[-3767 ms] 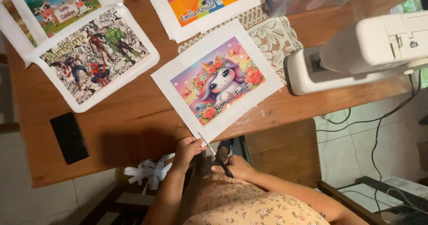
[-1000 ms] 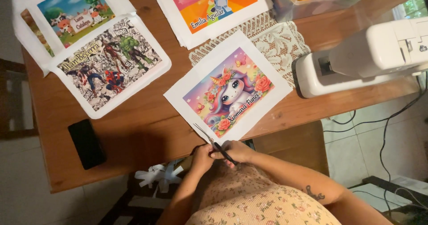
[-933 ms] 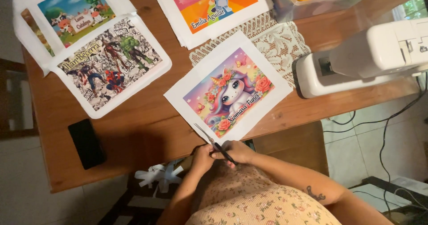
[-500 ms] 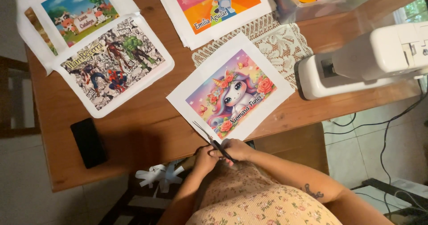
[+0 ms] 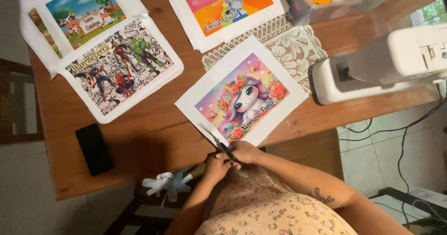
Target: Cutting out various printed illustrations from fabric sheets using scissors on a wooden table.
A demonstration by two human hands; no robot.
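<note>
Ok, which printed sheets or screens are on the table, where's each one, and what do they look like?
Unicorn print: near table edge, white-bordered rectangle, pink and purple with flowers.
Superhero print: left, white-bordered, mostly black and white comic art.
Farm print: far left corner, blue sky, green grass.
Cartoon dog print: far middle, rainbow rays.
Phone: near left edge, black rectangle, dark screen.

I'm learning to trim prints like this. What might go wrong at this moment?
The scissors point at the unicorn print, so a slip might cut into the picture instead of its white border. The print hangs over the table edge and may slide. Both the left hand and right hand sit close to the blades.
</note>
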